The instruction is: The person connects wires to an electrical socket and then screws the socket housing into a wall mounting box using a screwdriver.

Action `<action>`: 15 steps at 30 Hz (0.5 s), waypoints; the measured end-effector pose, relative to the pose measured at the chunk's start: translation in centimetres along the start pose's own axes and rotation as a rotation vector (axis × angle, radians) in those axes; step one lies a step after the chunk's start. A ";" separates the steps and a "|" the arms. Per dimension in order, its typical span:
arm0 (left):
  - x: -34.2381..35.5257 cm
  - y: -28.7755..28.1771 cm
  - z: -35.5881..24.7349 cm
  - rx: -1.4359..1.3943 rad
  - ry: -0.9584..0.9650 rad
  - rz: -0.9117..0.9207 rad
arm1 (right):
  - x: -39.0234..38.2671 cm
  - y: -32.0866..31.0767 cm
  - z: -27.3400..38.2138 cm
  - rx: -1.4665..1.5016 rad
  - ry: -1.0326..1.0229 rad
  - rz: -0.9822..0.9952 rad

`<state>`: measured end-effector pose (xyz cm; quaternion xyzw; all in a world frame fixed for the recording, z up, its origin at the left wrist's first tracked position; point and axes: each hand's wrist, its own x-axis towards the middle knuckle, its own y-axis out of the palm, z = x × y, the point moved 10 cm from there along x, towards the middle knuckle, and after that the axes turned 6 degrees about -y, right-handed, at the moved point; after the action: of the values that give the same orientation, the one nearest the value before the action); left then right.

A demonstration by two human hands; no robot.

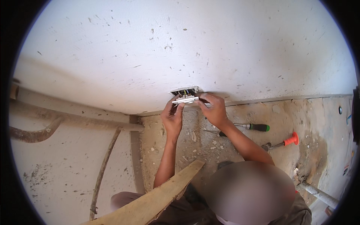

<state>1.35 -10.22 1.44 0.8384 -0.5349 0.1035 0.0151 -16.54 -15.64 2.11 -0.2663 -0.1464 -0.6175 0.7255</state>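
A white electrical faceplate (185, 100), a socket or switch seen edge-on, is held between both hands just in front of the wall. My left hand (173, 117) pinches its left end with thumb and fingers. At its right end, my right hand (214, 109) grips the plate the same way. Behind the plate, a recessed wall box (174, 92) opens in the white wall, its edges rough. Several coloured wires (183, 92) run from the box toward the back of the plate. The plate's front is mostly turned out of sight.
Under my right forearm lie a green-and-black screwdriver (258, 127) and a thin dark-handled tool (213, 132). Farther right is a chisel-like tool with an orange guard (291, 139). A wooden board (161, 191) slants across the front; pipes (71, 116) stand at left. Debris covers the floor (157, 138).
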 end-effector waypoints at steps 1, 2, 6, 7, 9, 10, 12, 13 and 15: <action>0.0 0.1 0.2 0.001 -0.015 -0.004 | -0.1 0.0 -0.2 -0.003 -0.007 -0.003; -0.1 0.2 0.4 0.003 -0.031 -0.008 | -0.2 -0.1 -0.2 -0.006 -0.013 -0.006; -0.4 -0.3 -0.5 0.084 0.038 -0.090 | 0.0 -0.1 0.3 0.029 -0.028 0.017; -0.6 -0.4 -1.0 0.135 0.081 -0.122 | 0.0 0.0 0.4 0.009 -0.032 0.013; -0.8 -0.5 -1.5 0.168 0.128 -0.149 | 0.0 0.0 0.2 -0.005 -0.018 -0.002; -0.8 -0.5 -1.6 0.150 0.131 -0.143 | 0.0 -0.1 -0.1 0.002 -0.001 -0.014; -0.7 -0.7 -1.3 0.138 0.135 -0.135 | -0.1 -0.1 -0.2 0.015 0.023 -0.031; -0.7 -0.7 -0.9 0.143 0.132 -0.129 | -0.2 -0.1 -0.2 0.018 0.033 -0.038; -0.7 -0.9 0.2 0.106 0.088 -0.124 | -0.4 -0.2 -0.1 0.003 0.041 -0.063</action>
<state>1.94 -9.22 1.15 0.8643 -0.4743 0.1673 0.0007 -16.82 -15.38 1.82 -0.2477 -0.1406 -0.6451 0.7090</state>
